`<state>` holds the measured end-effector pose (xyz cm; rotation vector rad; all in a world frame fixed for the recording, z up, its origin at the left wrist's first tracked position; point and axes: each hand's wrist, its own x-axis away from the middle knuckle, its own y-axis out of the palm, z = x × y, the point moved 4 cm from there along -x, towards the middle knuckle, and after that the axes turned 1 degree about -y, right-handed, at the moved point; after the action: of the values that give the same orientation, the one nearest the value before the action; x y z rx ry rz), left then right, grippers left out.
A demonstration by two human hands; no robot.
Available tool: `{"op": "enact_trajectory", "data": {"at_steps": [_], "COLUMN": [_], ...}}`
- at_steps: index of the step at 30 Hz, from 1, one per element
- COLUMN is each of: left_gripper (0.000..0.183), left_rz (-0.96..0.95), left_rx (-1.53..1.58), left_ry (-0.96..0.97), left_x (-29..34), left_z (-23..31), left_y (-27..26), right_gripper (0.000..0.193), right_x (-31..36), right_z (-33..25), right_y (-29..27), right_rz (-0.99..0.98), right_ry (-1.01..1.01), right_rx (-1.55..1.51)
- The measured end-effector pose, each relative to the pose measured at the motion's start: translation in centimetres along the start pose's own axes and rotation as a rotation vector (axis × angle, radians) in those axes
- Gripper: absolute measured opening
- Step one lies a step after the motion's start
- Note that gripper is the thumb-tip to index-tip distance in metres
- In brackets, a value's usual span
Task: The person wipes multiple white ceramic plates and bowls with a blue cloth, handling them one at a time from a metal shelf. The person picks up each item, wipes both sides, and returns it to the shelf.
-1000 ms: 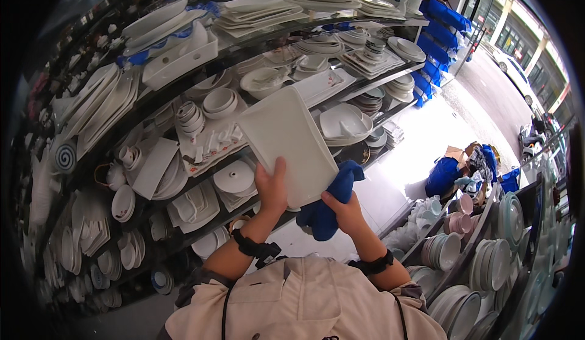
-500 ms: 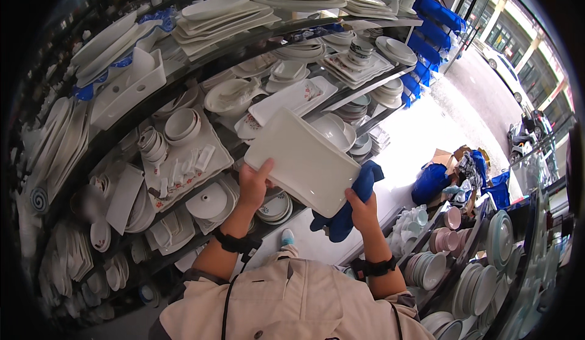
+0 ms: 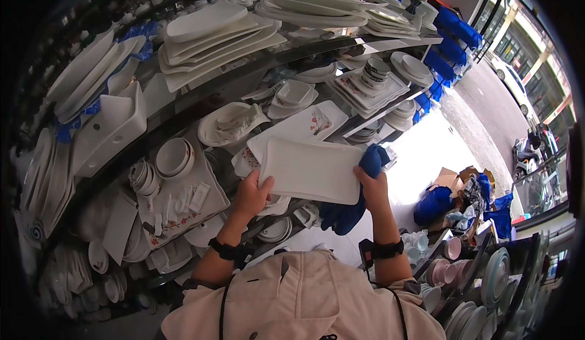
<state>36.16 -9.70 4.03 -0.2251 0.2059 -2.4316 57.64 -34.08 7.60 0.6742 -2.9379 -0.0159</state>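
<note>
One white plate (image 3: 312,170), gripped between left hand (image 3: 252,195) and right hand (image 3: 373,187) with blue cloth (image 3: 342,217).

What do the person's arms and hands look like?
The left hand and right hand are bare, without gloves. Each forearm wears a black band with a dark box. Dark grey sleeves edge a beige top, with thin black cords down its front.

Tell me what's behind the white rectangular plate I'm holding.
Behind the plate, a flower-patterned dish shows past its upper edge and blue cloth below its right end; the rest is covered.
</note>
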Motion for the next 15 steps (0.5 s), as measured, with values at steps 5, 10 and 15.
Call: {"op": "enact_trajectory", "data": {"at_steps": [5,10,15], "left_gripper": [0.038,0.044,0.046], "left_rz": [0.180,0.316,0.421], "left_rx": [-0.340,-0.472,-0.556], "left_ry": [0.123,0.003,-0.121], "left_x": [-2.9,-6.2,-8.1], "left_z": [0.6,-0.3,-0.9], "left_y": [0.9,1.9,2.9], "right_gripper": [0.028,0.035,0.038], "right_x": [-7.8,-14.9,-21.0], "right_z": [-0.4,-0.8,0.3], "right_y": [1.1,2.9,4.8], "right_rz": [0.092,-0.025,-0.276], "right_ry": [-0.081,-0.218,-0.290], "right_rx": [0.230,0.610,0.757]}}
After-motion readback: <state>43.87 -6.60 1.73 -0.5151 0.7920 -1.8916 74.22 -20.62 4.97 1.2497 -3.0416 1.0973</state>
